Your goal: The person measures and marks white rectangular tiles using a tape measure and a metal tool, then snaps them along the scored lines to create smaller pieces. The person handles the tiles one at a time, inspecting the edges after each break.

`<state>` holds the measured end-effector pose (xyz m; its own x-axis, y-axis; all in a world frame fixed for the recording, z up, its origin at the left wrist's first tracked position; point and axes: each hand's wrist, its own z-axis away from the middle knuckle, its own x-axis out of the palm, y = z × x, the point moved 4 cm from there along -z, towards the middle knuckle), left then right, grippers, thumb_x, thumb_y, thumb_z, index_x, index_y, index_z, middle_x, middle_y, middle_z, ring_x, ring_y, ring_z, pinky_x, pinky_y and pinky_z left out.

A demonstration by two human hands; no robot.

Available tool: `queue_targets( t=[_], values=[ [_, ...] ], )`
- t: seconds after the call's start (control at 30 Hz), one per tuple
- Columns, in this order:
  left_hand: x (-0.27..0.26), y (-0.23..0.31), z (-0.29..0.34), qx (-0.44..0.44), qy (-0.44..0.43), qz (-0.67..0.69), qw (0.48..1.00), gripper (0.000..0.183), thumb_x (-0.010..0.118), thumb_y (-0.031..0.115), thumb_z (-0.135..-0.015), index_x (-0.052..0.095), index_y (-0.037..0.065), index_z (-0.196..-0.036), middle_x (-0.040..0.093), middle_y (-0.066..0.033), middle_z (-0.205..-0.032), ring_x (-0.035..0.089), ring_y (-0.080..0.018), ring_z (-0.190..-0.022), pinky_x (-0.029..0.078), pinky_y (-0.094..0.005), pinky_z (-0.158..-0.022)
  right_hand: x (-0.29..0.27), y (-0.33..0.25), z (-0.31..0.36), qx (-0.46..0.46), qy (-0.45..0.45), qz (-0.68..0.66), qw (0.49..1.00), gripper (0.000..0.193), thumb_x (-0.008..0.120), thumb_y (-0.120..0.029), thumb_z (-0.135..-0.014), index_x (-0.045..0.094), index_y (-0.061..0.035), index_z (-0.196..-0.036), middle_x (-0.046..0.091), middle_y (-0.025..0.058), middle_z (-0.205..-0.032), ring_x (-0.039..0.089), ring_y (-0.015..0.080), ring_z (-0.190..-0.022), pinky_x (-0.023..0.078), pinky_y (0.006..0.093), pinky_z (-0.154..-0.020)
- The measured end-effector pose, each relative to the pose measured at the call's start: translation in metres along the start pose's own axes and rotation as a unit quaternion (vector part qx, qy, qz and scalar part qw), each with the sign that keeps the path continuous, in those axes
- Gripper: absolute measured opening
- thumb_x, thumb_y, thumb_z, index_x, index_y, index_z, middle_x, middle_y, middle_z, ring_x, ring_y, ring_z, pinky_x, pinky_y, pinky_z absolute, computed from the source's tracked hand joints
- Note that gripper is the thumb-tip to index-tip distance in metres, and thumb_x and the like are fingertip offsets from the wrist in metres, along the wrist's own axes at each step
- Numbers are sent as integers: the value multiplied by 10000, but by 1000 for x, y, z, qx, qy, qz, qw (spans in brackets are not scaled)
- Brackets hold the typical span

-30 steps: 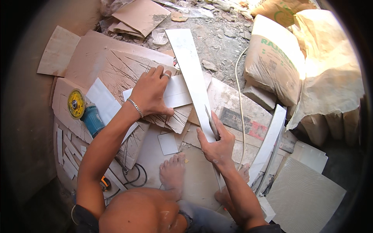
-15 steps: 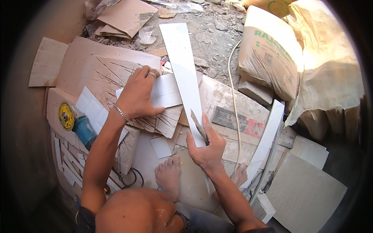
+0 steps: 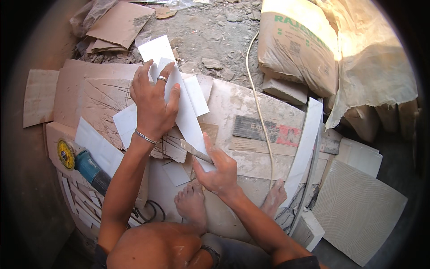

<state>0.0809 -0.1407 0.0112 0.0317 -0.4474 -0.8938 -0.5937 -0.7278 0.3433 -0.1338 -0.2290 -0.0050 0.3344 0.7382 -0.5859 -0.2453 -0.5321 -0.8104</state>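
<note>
A long white tile strip (image 3: 190,127) slants across the scored, dusty board (image 3: 104,93), its near end in my right hand (image 3: 218,174). The same hand grips a slim, flat grey tool (image 3: 195,151) whose exact kind I cannot make out. My left hand (image 3: 156,105), with a ring and a chain bracelet, lies over the strip's upper part with fingers spread and thumb stretched out. Beneath the strip a shorter white tile piece (image 3: 195,95) shows on both sides of it.
An angle grinder (image 3: 85,163) with a yellow disc lies at left beside white offcuts. A pale cable (image 3: 257,96) crosses the ground. Paper sacks (image 3: 298,49) stand at far right, above a ridged tile (image 3: 358,210). Another white strip (image 3: 302,152) lies near my foot.
The strip has swung left and now lies across the shorter tile piece. My left hand has moved from that piece onto the strip. My right hand has shifted left; the whole view has moved slightly.
</note>
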Motion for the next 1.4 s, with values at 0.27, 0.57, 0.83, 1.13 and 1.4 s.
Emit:
queue_targets(
  t=[0.27,0.57,0.83,1.13,1.4],
  values=[
    [23,1,9,-51,41,38,997,531,595,255,-1003,575,69,-1500,414,-278,-1528,416,-456,-1431,302,-562,-1206,3,5,0,5,-8,-11,1000,771,836,-120,-790,587,-15,-1512,698,126,-816,692,239,-678,565,349,-652],
    [24,3,10,-69,44,32,996,542,613,220,-976,576,89,-1501,426,-256,-1520,447,-440,-1425,378,-536,-1186,-1,10,-3,-6,-11,5,1000,793,842,-116,-771,585,-31,-1517,688,118,-819,680,241,-667,563,352,-633],
    [24,0,11,-95,53,73,991,596,639,228,-905,579,28,-1463,423,-270,-1494,446,-443,-1391,343,-549,-1179,-1,9,-2,4,-25,3,1000,807,845,-108,-768,579,-44,-1528,646,96,-787,649,227,-633,553,346,-604],
    [24,-3,14,-102,62,77,990,586,634,203,-889,592,15,-1442,425,-270,-1477,450,-450,-1376,342,-558,-1174,2,11,0,-4,-23,3,1000,827,854,-111,-768,568,-64,-1542,652,101,-806,651,243,-640,557,366,-605],
    [22,1,18,-113,67,52,990,555,626,173,-909,587,15,-1440,443,-258,-1467,466,-435,-1391,378,-529,-1181,3,8,-3,22,-30,42,998,785,865,-155,-801,579,-64,-1526,721,149,-879,732,285,-725,586,371,-662]
  ],
)
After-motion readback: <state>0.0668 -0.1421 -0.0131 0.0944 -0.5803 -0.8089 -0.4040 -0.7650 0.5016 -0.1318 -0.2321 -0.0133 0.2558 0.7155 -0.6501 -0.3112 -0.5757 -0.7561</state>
